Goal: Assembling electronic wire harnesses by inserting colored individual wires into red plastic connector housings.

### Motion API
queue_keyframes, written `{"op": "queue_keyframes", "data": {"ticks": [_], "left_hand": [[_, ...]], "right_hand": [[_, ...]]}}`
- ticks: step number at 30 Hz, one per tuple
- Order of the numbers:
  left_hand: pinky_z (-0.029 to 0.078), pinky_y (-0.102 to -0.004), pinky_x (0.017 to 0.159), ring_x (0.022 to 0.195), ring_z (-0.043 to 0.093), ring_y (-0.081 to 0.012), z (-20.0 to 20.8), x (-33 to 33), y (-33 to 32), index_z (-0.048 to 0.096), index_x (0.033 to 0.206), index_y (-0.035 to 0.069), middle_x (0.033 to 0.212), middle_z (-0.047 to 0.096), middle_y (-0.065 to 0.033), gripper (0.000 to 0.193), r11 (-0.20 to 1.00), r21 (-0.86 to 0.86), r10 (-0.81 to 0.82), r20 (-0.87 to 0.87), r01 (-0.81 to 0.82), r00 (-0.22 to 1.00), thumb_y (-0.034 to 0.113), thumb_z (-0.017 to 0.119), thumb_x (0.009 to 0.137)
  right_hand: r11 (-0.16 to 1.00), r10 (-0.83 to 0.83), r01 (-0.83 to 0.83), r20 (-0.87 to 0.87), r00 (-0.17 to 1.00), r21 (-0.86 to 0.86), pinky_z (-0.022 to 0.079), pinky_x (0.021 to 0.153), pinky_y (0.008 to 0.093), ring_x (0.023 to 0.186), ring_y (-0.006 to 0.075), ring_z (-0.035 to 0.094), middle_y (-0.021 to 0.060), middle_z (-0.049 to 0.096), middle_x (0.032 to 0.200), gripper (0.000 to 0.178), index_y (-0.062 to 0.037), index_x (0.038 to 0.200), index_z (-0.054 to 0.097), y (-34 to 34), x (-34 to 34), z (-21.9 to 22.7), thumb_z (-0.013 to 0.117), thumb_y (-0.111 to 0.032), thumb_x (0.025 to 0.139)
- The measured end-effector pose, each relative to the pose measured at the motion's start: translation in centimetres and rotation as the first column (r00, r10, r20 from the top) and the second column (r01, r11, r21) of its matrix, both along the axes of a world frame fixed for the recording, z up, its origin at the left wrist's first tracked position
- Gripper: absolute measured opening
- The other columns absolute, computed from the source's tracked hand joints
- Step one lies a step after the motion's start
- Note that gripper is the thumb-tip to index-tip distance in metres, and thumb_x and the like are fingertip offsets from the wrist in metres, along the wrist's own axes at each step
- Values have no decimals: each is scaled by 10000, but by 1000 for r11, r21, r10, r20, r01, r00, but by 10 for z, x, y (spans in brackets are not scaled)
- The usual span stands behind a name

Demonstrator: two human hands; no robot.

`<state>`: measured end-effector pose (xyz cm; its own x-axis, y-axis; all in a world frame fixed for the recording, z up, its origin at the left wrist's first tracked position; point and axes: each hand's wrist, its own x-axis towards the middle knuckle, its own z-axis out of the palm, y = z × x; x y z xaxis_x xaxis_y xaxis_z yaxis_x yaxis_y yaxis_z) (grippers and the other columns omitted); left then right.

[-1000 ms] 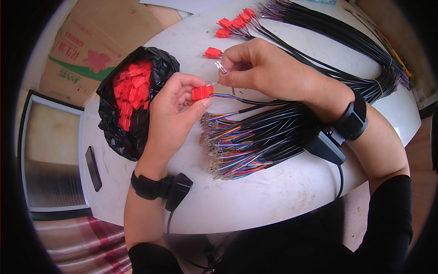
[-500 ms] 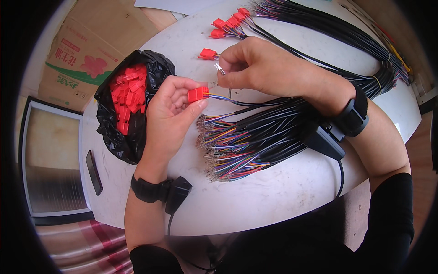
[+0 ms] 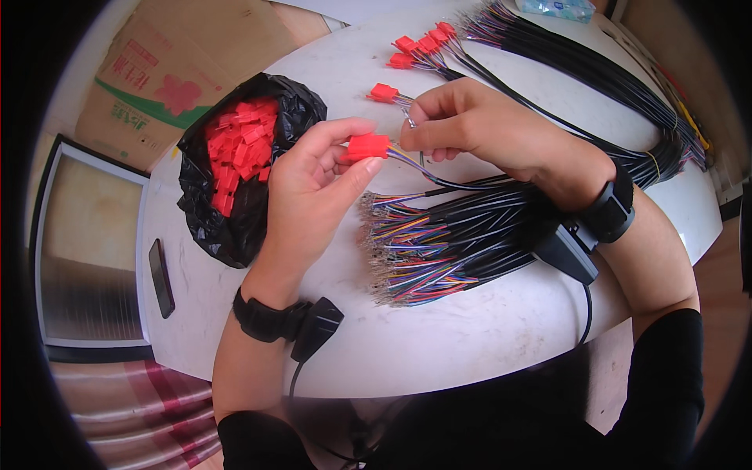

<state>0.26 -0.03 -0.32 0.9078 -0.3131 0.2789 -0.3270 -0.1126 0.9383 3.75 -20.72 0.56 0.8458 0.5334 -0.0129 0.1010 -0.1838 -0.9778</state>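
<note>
My left hand (image 3: 317,176) pinches a red plastic connector housing (image 3: 368,146) between thumb and fingers. A few thin coloured wires (image 3: 403,159) run out of its right side to a black-sheathed cable. Just right of the housing, my right hand (image 3: 462,125) is closed in a pinch on a thin wire, whose silvery metal terminal (image 3: 408,119) pokes out past the fingertips. Below both hands lies a thick bundle of black cables (image 3: 478,235), their stripped coloured wire ends (image 3: 392,251) fanned toward the left. Beyond my right fingers rests another red connector (image 3: 383,93) with wires.
At the left, a black plastic bag (image 3: 215,235) stands open, full of red connector housings (image 3: 241,145). Several wired red connectors (image 3: 423,45) and a second cable bundle (image 3: 580,59) lie at the back. A phone (image 3: 161,278) lies near the left table edge, a cardboard box (image 3: 157,70) beyond.
My right hand has come closer to the red housing with the wire. The housing has turned slightly in my left hand. The whole view has shifted a little.
</note>
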Motion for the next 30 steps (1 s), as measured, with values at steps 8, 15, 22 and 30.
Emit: {"op": "queue_keyframes", "data": {"ticks": [8, 15, 22, 30], "left_hand": [[457, -234, 827, 935, 589, -113, 5, -2, 2, 518, 1202, -42, 1039, 622, -95, 375, 1000, -18, -19, -29, 18, 999, -33, 608, 838], [452, -242, 847, 966, 580, -119, 4, 1, 4, 519, 1142, -32, 1058, 597, -83, 317, 998, -39, -38, 36, 40, 999, -44, 598, 835], [441, -256, 874, 1000, 564, -127, 3, 3, 5, 509, 1119, -28, 1074, 578, -81, 300, 995, -92, -48, -11, 47, 999, -49, 597, 832], [441, -264, 885, 1005, 560, -128, 5, 1, 4, 505, 1115, -25, 1067, 573, -76, 299, 991, -94, -91, 27, 93, 995, -57, 594, 832]], "right_hand": [[985, 24, 25, -286, 958, 168, 402, 590, 162, 634, 18, 497, -22, 610, 752, 95, -55, 791, 629, -3, 0, 1, 638, -140, 833], [988, 20, 9, -184, 983, 155, 376, 599, 156, 639, 20, 480, -23, 612, 766, 101, -62, 797, 640, -1, 3, -3, 630, -156, 834], [992, 22, -17, -39, 999, 125, 383, 638, 179, 679, 27, 487, -21, 615, 765, 96, -53, 810, 646, 1, -2, -2, 639, -148, 828], [985, 92, -76, -103, 990, 154, 384, 605, 166, 672, 15, 491, -44, 584, 728, 108, -59, 817, 635, 2, -3, -2, 640, -161, 852]]}}
